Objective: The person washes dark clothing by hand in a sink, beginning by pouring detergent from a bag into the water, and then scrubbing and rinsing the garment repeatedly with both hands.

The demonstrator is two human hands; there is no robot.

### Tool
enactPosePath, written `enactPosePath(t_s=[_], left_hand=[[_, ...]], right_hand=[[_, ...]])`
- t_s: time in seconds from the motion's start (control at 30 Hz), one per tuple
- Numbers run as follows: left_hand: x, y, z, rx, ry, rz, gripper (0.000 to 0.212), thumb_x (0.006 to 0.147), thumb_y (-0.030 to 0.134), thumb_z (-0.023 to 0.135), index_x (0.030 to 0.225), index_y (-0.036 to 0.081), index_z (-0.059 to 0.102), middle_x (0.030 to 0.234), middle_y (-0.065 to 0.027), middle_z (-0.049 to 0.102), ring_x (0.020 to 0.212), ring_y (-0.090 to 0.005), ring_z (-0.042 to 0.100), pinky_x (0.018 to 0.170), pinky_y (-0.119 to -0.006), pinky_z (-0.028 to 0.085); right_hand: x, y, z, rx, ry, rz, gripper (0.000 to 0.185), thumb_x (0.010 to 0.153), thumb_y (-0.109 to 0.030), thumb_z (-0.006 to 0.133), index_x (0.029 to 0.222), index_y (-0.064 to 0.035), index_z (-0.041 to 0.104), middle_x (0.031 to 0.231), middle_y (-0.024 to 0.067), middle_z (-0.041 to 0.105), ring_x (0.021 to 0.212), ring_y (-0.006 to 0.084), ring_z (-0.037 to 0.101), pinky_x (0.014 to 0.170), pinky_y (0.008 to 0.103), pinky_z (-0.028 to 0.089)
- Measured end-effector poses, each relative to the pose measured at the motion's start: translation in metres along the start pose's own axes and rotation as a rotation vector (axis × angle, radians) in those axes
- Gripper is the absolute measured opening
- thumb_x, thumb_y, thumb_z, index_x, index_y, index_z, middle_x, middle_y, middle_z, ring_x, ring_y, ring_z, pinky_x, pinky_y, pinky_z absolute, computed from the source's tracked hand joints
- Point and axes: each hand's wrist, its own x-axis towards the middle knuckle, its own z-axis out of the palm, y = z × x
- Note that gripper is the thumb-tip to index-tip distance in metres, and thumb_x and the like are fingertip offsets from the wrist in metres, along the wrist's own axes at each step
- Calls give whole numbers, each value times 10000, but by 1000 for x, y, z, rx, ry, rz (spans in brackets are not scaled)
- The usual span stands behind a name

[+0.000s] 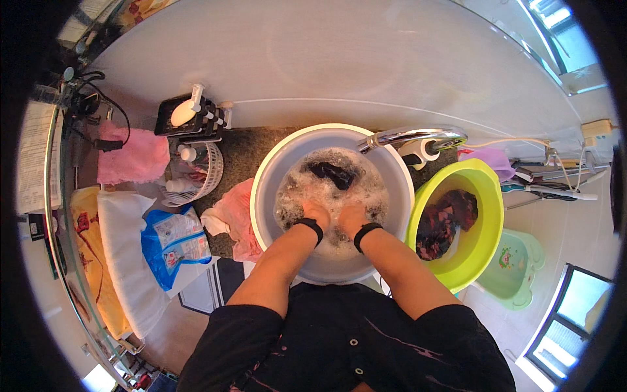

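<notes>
Both of my hands are down in foamy water inside a large round basin [333,128]. The foam hides my fingers, so whether they hold anything cannot be seen. My left hand [317,213] is at the left of centre, my right hand [351,218] close beside it, with a gap between them. Each wrist wears a black band. Dark wet cloth [334,175] breaks the foam just beyond my hands. A chrome faucet [416,137] reaches over the basin's upper right rim. Right of the basin, a lime-green tub [482,235] holds dark, red-patterned cloth [443,223].
At left are a pink cloth [240,215], a white basket [215,171] with bottles, a black soap rack [171,105] and a blue plastic pack [179,245]. Towels [130,259] hang farther left. A pale green basin [514,274] lies beyond the lime-green tub.
</notes>
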Motion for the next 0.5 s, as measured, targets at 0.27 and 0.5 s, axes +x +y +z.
enactPosePath(t_s=[0.27, 0.5], left_hand=[[-21, -13, -19, -275, 143, -123, 193, 725, 129, 463, 886, 92, 564, 890, -89, 528, 844, -248, 495, 792, -370, 339], [-63, -25, 19, -784, 1058, -11, 410, 598, 35, 481, 1004, -6, 439, 923, -178, 470, 948, -347, 413, 775, -365, 362]], right_hand=[[-9, -14, 12, -49, 246, 69, 251, 653, -155, 581, 889, -71, 563, 998, 93, 506, 938, 199, 457, 796, 342, 348], [-31, 18, 22, 547, 1186, -27, 343, 624, -11, 481, 966, -25, 469, 934, 214, 487, 902, 334, 446, 760, 379, 375]])
